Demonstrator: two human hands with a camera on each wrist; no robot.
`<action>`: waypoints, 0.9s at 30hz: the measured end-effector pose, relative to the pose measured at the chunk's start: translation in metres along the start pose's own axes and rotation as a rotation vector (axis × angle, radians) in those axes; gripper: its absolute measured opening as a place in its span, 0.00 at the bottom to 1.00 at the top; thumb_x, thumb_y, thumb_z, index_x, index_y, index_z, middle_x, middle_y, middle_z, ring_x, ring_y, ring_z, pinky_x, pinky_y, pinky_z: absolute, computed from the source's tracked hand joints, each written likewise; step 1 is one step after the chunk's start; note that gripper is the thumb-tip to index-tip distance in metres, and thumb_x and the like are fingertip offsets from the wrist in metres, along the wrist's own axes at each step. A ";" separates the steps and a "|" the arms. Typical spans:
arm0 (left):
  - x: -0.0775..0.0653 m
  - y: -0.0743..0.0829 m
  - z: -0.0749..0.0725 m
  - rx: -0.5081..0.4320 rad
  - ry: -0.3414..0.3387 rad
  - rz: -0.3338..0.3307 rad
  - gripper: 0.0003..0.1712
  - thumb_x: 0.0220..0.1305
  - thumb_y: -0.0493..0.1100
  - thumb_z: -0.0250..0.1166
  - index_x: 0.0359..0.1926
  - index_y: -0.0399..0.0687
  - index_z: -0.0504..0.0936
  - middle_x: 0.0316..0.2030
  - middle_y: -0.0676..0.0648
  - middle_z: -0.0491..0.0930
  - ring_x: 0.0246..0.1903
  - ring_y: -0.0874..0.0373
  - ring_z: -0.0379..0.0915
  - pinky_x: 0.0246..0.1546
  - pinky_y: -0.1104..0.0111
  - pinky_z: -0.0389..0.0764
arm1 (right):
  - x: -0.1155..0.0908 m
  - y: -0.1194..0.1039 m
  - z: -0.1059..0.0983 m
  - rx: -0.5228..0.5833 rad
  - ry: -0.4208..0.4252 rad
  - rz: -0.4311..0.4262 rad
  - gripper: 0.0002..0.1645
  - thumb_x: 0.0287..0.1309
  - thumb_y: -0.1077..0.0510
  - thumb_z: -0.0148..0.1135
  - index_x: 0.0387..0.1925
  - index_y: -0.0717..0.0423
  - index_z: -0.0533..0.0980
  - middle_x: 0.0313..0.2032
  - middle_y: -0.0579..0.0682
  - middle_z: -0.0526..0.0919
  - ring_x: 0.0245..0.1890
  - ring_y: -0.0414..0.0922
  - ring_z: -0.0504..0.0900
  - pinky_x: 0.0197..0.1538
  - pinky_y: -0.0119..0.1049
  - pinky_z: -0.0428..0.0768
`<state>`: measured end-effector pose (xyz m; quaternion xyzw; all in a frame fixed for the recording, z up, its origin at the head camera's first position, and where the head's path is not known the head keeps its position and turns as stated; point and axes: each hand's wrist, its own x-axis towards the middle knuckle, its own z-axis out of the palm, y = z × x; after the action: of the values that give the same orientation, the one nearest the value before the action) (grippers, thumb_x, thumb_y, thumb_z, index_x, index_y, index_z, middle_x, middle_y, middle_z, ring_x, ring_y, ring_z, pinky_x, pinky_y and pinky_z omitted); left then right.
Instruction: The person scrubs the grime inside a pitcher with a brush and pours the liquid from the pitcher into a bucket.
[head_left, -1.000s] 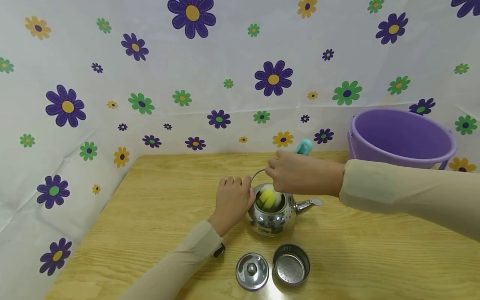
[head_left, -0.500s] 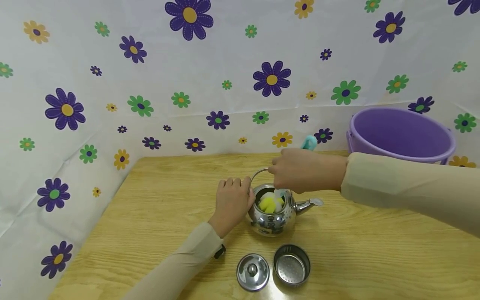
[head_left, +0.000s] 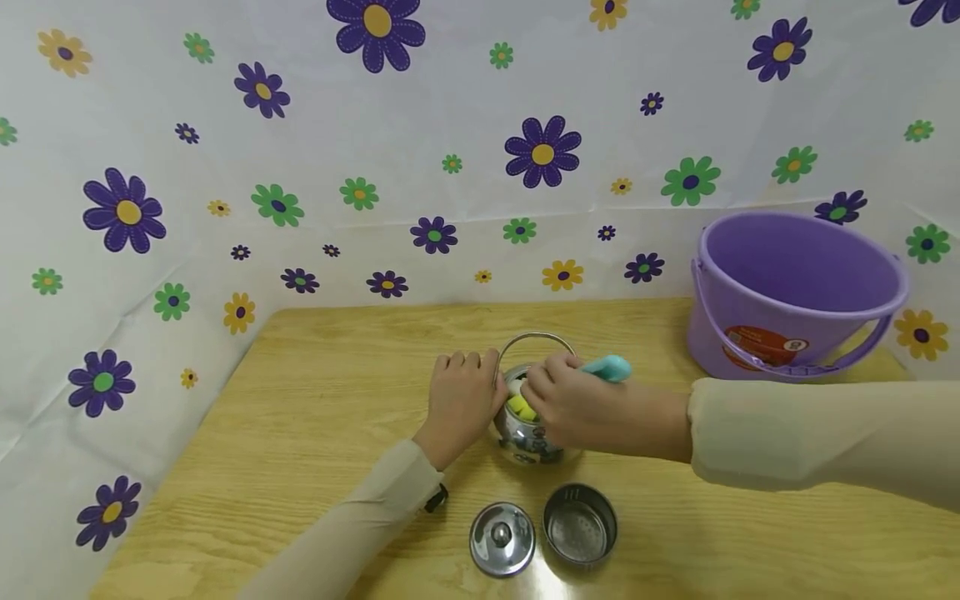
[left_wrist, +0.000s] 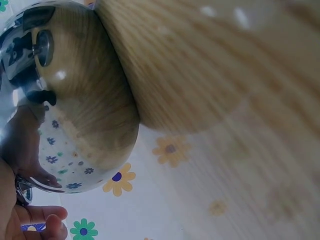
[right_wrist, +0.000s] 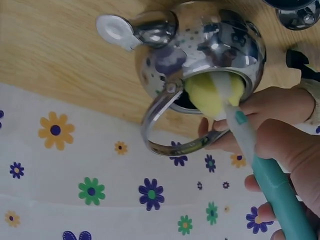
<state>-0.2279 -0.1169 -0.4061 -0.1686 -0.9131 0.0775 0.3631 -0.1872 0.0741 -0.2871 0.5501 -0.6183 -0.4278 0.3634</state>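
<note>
A shiny metal teapot stands upright on the table with its lid off. My left hand holds the left side of its raised hoop handle. In my right hand is a sponge cup brush with a teal handle. Its yellow and white sponge head sits in the teapot's mouth. From the head view, the right hand hides the spout and part of the opening; the spout shows in the right wrist view.
On the near side lie the teapot's lid and a perforated strainer basket. A purple bucket stands at the back right. Flowered white sheeting rises behind the wooden table.
My right hand has moved down and toward me, tilting the brush so its teal handle now points right. My left hand keeps its hold on the handle.
</note>
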 end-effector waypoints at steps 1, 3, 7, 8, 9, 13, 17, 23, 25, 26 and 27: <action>0.000 -0.001 0.000 -0.002 0.004 0.000 0.10 0.56 0.49 0.62 0.29 0.48 0.73 0.17 0.50 0.74 0.18 0.56 0.69 0.24 0.66 0.67 | 0.002 0.000 -0.002 -0.024 -0.020 -0.015 0.23 0.59 0.44 0.56 0.10 0.44 0.70 0.20 0.43 0.68 0.21 0.41 0.60 0.25 0.32 0.63; 0.000 -0.001 0.001 -0.002 0.006 0.000 0.10 0.57 0.49 0.62 0.30 0.49 0.73 0.18 0.50 0.75 0.19 0.56 0.70 0.25 0.66 0.67 | 0.006 0.003 -0.005 -0.056 -0.074 -0.054 0.25 0.62 0.43 0.53 0.11 0.44 0.69 0.20 0.42 0.68 0.21 0.41 0.59 0.25 0.32 0.62; 0.000 -0.002 0.000 0.001 -0.004 0.004 0.10 0.58 0.50 0.61 0.34 0.49 0.76 0.18 0.50 0.76 0.20 0.56 0.72 0.26 0.66 0.69 | 0.017 0.013 -0.006 -0.050 -0.176 -0.143 0.21 0.64 0.44 0.50 0.18 0.45 0.73 0.22 0.42 0.72 0.21 0.41 0.62 0.26 0.32 0.63; 0.000 -0.002 -0.001 0.002 -0.007 0.003 0.11 0.58 0.50 0.61 0.35 0.49 0.76 0.19 0.50 0.76 0.20 0.56 0.72 0.26 0.66 0.70 | 0.019 0.016 -0.006 -0.041 -0.186 -0.159 0.20 0.64 0.45 0.50 0.19 0.45 0.75 0.22 0.42 0.73 0.21 0.41 0.63 0.26 0.32 0.64; 0.000 -0.002 -0.001 0.000 -0.010 0.002 0.11 0.59 0.51 0.60 0.35 0.49 0.76 0.19 0.50 0.77 0.20 0.56 0.72 0.27 0.66 0.70 | 0.021 0.018 -0.006 -0.031 -0.196 -0.174 0.18 0.64 0.46 0.51 0.20 0.45 0.76 0.23 0.42 0.74 0.21 0.42 0.65 0.27 0.32 0.65; 0.000 -0.001 -0.002 -0.015 -0.010 -0.005 0.10 0.58 0.50 0.61 0.35 0.49 0.77 0.19 0.50 0.76 0.20 0.56 0.72 0.27 0.66 0.71 | 0.029 0.026 -0.007 0.005 -0.226 -0.241 0.17 0.64 0.49 0.51 0.21 0.44 0.77 0.21 0.41 0.75 0.20 0.41 0.66 0.25 0.33 0.63; 0.000 0.000 -0.004 -0.008 -0.017 -0.010 0.11 0.58 0.51 0.60 0.37 0.49 0.78 0.21 0.50 0.78 0.22 0.55 0.74 0.28 0.65 0.71 | 0.038 0.035 -0.007 0.092 -0.312 -0.270 0.17 0.63 0.50 0.53 0.18 0.43 0.74 0.18 0.39 0.71 0.17 0.40 0.57 0.22 0.32 0.53; 0.001 0.000 -0.006 -0.002 -0.024 -0.017 0.11 0.59 0.50 0.60 0.37 0.49 0.77 0.21 0.49 0.79 0.23 0.54 0.75 0.28 0.65 0.72 | 0.039 0.058 0.003 0.334 -0.373 -0.196 0.06 0.56 0.55 0.63 0.25 0.43 0.82 0.26 0.39 0.84 0.19 0.37 0.67 0.25 0.28 0.64; 0.001 0.000 -0.006 -0.002 -0.023 -0.020 0.10 0.58 0.50 0.60 0.36 0.49 0.76 0.21 0.49 0.79 0.23 0.54 0.75 0.28 0.65 0.71 | 0.038 0.065 0.009 0.435 -0.416 -0.195 0.03 0.52 0.55 0.66 0.25 0.45 0.81 0.25 0.40 0.83 0.20 0.38 0.70 0.27 0.29 0.70; 0.001 0.000 -0.005 0.000 -0.023 -0.021 0.10 0.58 0.50 0.61 0.35 0.49 0.76 0.21 0.49 0.79 0.23 0.54 0.75 0.28 0.65 0.71 | 0.037 0.068 0.013 0.494 -0.439 -0.193 0.03 0.49 0.57 0.68 0.24 0.46 0.81 0.25 0.41 0.83 0.21 0.38 0.70 0.28 0.30 0.72; 0.000 0.000 -0.005 0.001 -0.022 -0.023 0.10 0.57 0.50 0.61 0.35 0.49 0.76 0.21 0.49 0.79 0.23 0.54 0.75 0.28 0.65 0.70 | 0.035 0.071 0.016 0.558 -0.464 -0.188 0.03 0.47 0.58 0.69 0.24 0.47 0.81 0.25 0.42 0.83 0.21 0.38 0.69 0.28 0.31 0.73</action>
<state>-0.2247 -0.1164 -0.4024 -0.1569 -0.9188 0.0756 0.3541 -0.2325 0.0431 -0.2281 0.5709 -0.7238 -0.3875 0.0089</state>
